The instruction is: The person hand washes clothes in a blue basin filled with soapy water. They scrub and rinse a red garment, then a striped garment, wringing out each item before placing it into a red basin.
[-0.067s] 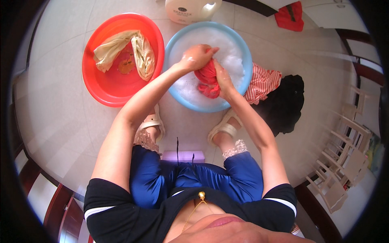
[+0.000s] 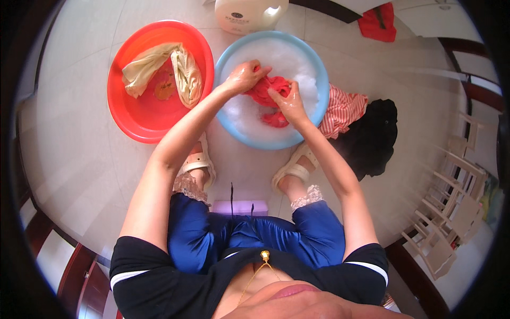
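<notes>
The left hand (image 2: 244, 76) and right hand (image 2: 291, 105) have drawn slightly apart, spreading the bunched red cloth (image 2: 263, 93). Both grasp its wet, crumpled folds, above and partly in frothy white suds (image 2: 276, 50) inside the round, smooth blue basin (image 2: 271, 143). Alongside, a glossy red basin (image 2: 135, 119) holds wrinkled cream fabric (image 2: 188, 80); striped cloth (image 2: 345, 109) lies opposite.

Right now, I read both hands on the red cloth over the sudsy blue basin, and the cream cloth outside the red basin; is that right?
Not quite: the head view shows the cream cloth inside the red basin, not outside it. The left hand and right hand are indeed on the red cloth over the sudsy blue basin.
</notes>
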The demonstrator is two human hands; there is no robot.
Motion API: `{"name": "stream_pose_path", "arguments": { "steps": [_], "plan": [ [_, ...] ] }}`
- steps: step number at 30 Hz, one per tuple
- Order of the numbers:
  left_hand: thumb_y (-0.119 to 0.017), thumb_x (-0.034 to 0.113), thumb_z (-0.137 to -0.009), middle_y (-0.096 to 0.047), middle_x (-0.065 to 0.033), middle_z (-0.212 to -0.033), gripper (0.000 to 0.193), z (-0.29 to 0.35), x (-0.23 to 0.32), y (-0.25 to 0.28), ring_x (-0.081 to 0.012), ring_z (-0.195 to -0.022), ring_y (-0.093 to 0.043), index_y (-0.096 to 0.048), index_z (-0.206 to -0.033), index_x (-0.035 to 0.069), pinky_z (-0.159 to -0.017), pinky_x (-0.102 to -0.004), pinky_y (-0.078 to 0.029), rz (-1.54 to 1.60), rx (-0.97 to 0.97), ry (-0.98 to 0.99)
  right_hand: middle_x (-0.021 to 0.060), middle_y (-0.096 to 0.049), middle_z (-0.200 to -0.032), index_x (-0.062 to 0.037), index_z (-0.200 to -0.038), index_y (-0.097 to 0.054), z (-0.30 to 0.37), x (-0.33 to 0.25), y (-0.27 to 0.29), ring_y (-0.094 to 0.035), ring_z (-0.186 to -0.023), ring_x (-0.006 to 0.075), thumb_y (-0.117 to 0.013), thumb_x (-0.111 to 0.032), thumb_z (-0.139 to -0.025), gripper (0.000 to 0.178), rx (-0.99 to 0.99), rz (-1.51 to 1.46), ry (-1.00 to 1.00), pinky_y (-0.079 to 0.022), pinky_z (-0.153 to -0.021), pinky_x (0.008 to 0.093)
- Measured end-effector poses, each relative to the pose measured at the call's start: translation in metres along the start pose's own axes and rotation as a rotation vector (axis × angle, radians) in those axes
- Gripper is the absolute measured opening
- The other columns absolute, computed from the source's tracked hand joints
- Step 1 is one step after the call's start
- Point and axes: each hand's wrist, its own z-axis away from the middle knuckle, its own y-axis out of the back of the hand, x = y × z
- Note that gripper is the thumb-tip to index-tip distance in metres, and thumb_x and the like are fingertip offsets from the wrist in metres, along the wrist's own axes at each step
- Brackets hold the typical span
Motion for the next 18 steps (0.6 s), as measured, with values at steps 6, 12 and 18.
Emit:
{"name": "stream_pose_path", "arguments": {
  "steps": [6, 12, 18],
  "plan": [
    [-0.068, 0.017, -0.076, -0.033, -0.0305, -0.132, 0.068, 0.009, -0.019, -0.026, -0.0455, -0.114, -0.047, -0.032, -0.132, 0.002, -0.092, -0.0448, -0.044, -0.418, -0.239, -0.215, 0.0264, -0.026, -0.137, -0.0096, -0.143, -0.029, -0.003, 0.042, -0.006, -0.033, -0.121, 0.0472, -0.054, 0.002, -0.074, 0.075, -0.112, 1.077, 0.320, -0.033, -0.103, 0.0479],
    [-0.048, 0.010, -0.085, -0.057, -0.0251, -0.110, 0.033, -0.005, -0.059, -0.058, -0.0420, -0.102, -0.058, -0.053, -0.116, 0.000, -0.086, -0.0466, -0.047, -0.572, -0.347, -0.181, 0.0286, -0.043, -0.130, -0.0106, -0.134, -0.041, -0.024, 0.082, -0.003, -0.049, -0.113, 0.0433, -0.051, -0.006, -0.080, 0.055, -0.471, 0.885, -0.189, -0.039, -0.100, 0.0459],
    [-0.062, 0.017, -0.075, -0.064, -0.0221, -0.092, 0.028, -0.015, -0.052, -0.063, -0.0389, -0.086, -0.062, -0.063, -0.097, 0.001, -0.076, -0.0449, -0.049, -0.268, -0.131, 0.088, 0.0210, -0.057, -0.118, -0.0031, -0.120, -0.054, -0.039, 0.132, 0.005, -0.053, -0.112, 0.0353, -0.041, -0.024, -0.090, 0.039, -0.347, 0.788, -0.150, -0.042, -0.096, 0.0433]
  ]
}}
